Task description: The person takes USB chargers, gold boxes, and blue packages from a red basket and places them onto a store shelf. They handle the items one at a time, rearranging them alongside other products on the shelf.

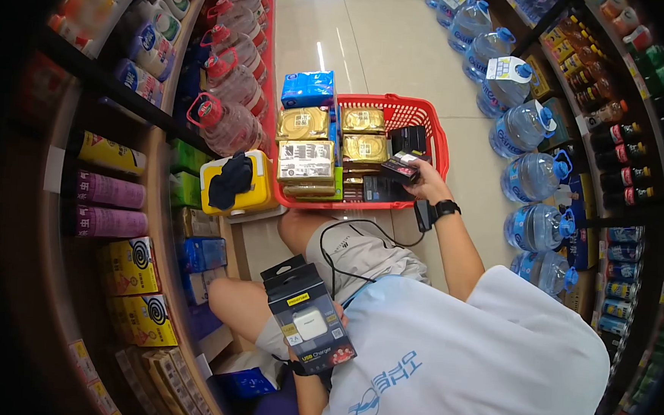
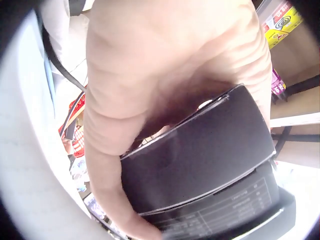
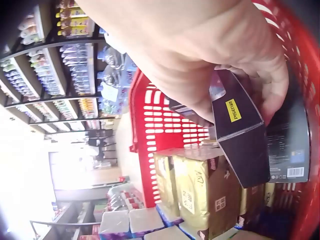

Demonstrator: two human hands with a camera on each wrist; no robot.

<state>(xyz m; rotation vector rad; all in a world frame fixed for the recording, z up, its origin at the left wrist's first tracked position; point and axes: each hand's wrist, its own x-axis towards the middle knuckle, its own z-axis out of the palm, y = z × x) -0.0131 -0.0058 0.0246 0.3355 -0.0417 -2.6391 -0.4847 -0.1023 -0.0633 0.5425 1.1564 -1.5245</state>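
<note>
My left hand (image 2: 165, 65) grips a boxed USB charger (image 1: 307, 301) over my lap, thumb and fingers around the sides. Its dark front with a yellow label and a pictured white plug faces the head camera. In the left wrist view the box's plain black end (image 2: 200, 150) shows. My right hand (image 1: 431, 185) holds a smaller black box (image 3: 237, 117) with a yellow label, over the right part of the red basket (image 1: 442, 157). More black boxes (image 1: 408, 139) lie in the basket, beside gold-wrapped tissue packs (image 1: 364, 149); part of the held box is hidden by my fingers.
Tissue packs (image 1: 307, 160) and a blue pack (image 1: 307, 89) fill the basket's left. A yellow-lidded container (image 1: 258, 180) with a dark cloth (image 1: 232, 180) stands beside it. Large water bottles (image 1: 525, 128) line the right; red-capped bottles (image 1: 231, 124) and shelves line the left. A cable (image 1: 326, 245) crosses my lap.
</note>
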